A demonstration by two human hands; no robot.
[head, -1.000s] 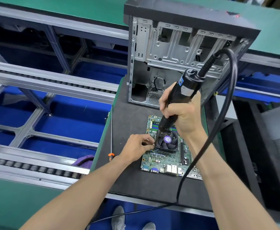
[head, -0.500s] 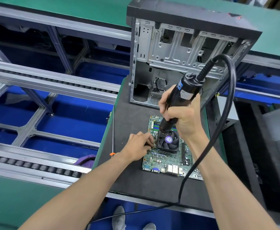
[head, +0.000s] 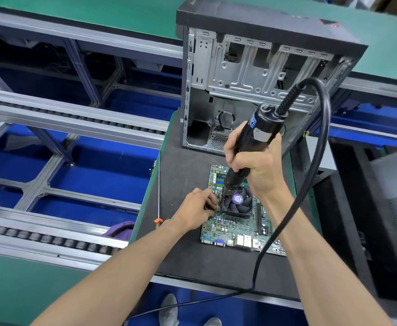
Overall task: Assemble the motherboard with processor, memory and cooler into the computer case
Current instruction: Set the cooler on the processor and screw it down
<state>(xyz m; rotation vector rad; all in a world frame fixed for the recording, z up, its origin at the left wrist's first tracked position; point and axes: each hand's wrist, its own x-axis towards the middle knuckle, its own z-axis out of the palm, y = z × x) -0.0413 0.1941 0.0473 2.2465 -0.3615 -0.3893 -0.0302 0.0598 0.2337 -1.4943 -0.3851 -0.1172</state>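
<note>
Right grip (head: 251, 165) wraps the electric screwdriver (head: 254, 137) over the cooler (head: 237, 203), left grip (head: 197, 208) pinches beside it; I'd judge the motherboard (head: 235, 229), flat on the surface (head: 181, 184), stiff but fragile, best lifted by its edges.

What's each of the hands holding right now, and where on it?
Right hand grips the electric screwdriver around its lower body. Left hand has fingers curled at the cooler's left corner; what it pinches cannot be told.

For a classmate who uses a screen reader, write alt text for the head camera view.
The right hand grips an electric screwdriver and drives its tip down at the cooler's left edge on the motherboard, while the left hand steadies that corner. The open, empty computer case stands behind on the black mat.
</note>
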